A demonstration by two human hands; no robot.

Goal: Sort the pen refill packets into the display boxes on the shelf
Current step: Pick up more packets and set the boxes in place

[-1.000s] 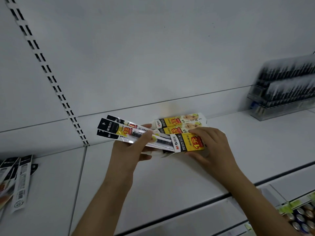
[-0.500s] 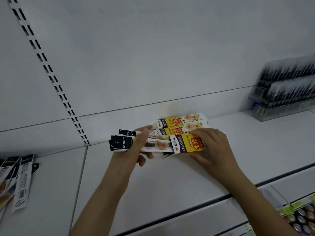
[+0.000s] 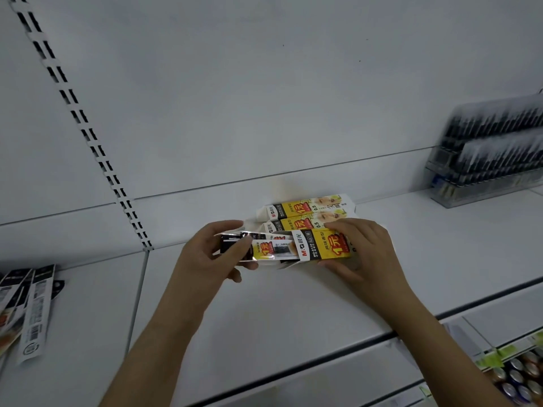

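Observation:
Three yellow-and-white display boxes lie side by side on the white shelf (image 3: pixel 293 306). My right hand (image 3: pixel 361 254) grips the nearest box (image 3: pixel 320 245) by its right end. My left hand (image 3: pixel 211 254) pinches a small bundle of pen refill packets (image 3: pixel 264 249), whose right ends sit inside the open left end of that box. The black tops of the packets still stick out under my thumb. Two more boxes (image 3: pixel 305 208) lie just behind, against the back wall.
Several loose refill packets (image 3: pixel 32 306) lie on the shelf at the far left. A clear tiered rack of dark pens (image 3: pixel 487 160) stands at the back right. Small batteries (image 3: pixel 520 374) show on a lower shelf at bottom right.
My left hand has pushed the packets to the right, deeper into the nearest box. My right hand has kept hold of the box.

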